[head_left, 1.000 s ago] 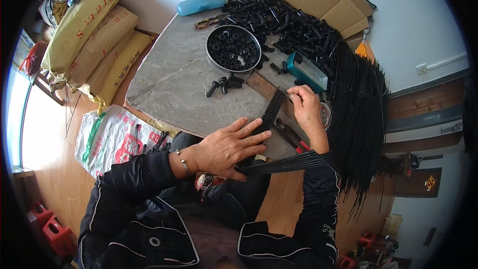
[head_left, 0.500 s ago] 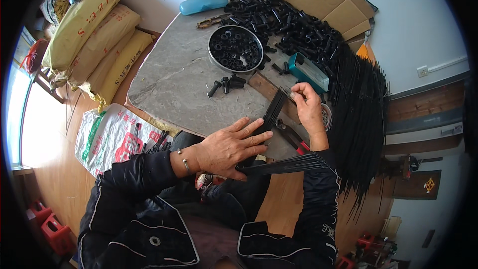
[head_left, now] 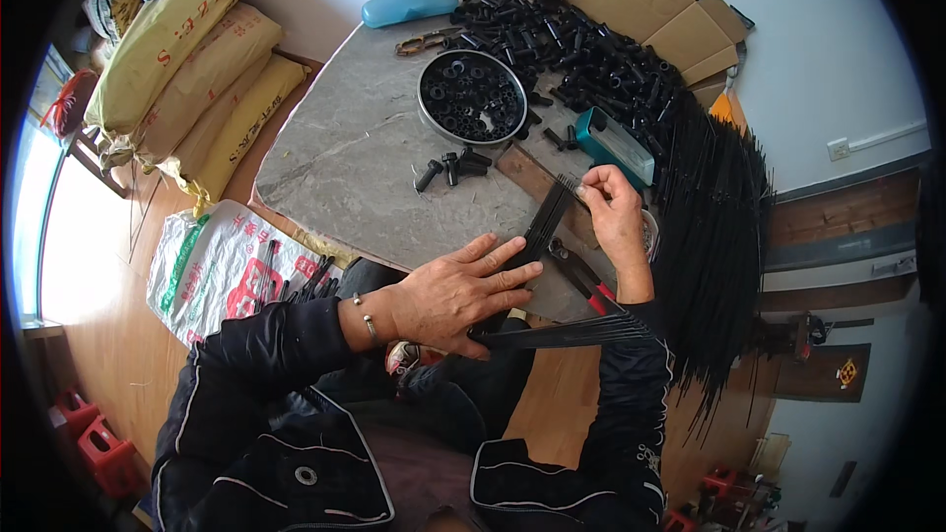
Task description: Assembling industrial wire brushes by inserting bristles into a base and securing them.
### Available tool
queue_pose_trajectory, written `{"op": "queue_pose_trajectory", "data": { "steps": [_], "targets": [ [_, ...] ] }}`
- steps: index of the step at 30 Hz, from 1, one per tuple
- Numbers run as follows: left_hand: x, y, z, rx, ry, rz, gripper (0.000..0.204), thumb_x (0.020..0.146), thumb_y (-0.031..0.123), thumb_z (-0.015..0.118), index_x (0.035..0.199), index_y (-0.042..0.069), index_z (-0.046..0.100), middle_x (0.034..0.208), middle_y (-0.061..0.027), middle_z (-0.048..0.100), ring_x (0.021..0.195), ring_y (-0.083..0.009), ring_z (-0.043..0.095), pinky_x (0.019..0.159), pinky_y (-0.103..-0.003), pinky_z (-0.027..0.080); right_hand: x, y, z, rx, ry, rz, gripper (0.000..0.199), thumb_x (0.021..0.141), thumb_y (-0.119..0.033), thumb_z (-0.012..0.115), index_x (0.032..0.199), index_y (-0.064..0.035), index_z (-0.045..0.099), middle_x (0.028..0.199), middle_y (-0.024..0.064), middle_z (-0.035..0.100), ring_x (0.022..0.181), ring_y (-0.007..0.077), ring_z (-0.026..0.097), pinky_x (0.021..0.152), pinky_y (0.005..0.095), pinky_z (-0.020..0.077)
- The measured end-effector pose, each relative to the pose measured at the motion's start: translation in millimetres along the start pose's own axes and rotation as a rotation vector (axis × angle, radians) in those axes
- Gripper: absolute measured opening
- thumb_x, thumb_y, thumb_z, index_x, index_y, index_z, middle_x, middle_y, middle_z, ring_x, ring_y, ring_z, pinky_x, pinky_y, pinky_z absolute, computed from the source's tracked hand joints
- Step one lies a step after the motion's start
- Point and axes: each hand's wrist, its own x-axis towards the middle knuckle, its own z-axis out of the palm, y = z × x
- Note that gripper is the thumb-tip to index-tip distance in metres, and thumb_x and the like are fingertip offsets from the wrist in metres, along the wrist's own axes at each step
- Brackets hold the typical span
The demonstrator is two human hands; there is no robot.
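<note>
My left hand [head_left: 458,288] holds a bundle of thin black rods [head_left: 549,220] at the table's near edge, its fingers laid across them and its thumb below. From under that thumb a second fan of thin black rods [head_left: 567,334] spreads over my right forearm. At the far tips of the bundle, my right hand [head_left: 616,212] is closed in a pinch; whatever sits between its fingertips is too small to make out. Beneath the bundle's tips lies a brown wooden board [head_left: 525,170]. Red-handled pliers [head_left: 581,274] rest beside the bundle, partly covered.
A round tin [head_left: 473,97] of small black rings stands mid-table, with several black plugs [head_left: 451,169] before it. Behind are a heap of black tubes [head_left: 572,39], a teal box [head_left: 613,146] and a blue case [head_left: 410,7]. Long black rods [head_left: 705,246] hang off the right edge.
Both hands stay at the same places on the bundle. The whole view has shifted slightly, and the fan of rods over my right forearm sits a little lower.
</note>
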Motion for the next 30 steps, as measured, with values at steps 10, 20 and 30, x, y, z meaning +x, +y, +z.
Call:
{"op": "queue_pose_trajectory", "data": {
  "steps": [10,20,30],
  "targets": [
    [0.9,1.6,0.1,-0.004,-0.013,0.007,0.083,0.066,0.056,0.073,0.132,0.01,0.052,0.153,-0.0086,0.03,0.145,-0.0339,0.017,0.117,-0.049,0.016,1.4,12.6,1.9,0.095,0.019,0.001,0.01,0.084,0.005,0.063,0.091,-0.0013,0.059,0.081,-0.0013,0.059,0.074,0.0051,0.055,0.068,0.0196,0.0448],
    [0.8,1.2,1.7,-0.005,-0.005,0.01,0.084,0.066,0.057,0.073,0.132,0.01,0.053,0.153,-0.0092,0.03,0.145,-0.0338,0.017,0.117,-0.049,0.015,2.6,5.4,-7.5,0.111,0.039,-0.009,0.016,0.085,-0.003,0.065,0.102,0.0,0.064,0.087,0.0016,0.065,0.079,0.0075,0.059,0.074,0.0221,0.0472],
    [1.7,1.7,2.7,0.003,0.011,0.016,0.085,0.066,0.059,0.073,0.132,0.01,0.052,0.153,-0.0093,0.031,0.145,-0.0336,0.016,0.117,-0.049,0.015,-7.8,5.0,-20.9,-0.241,-0.019,0.007,0.014,0.084,-0.008,0.063,0.096,-0.001,0.067,0.086,0.0085,0.068,0.078,0.0174,0.062,0.072,0.0288,0.0476]
  ]
}}
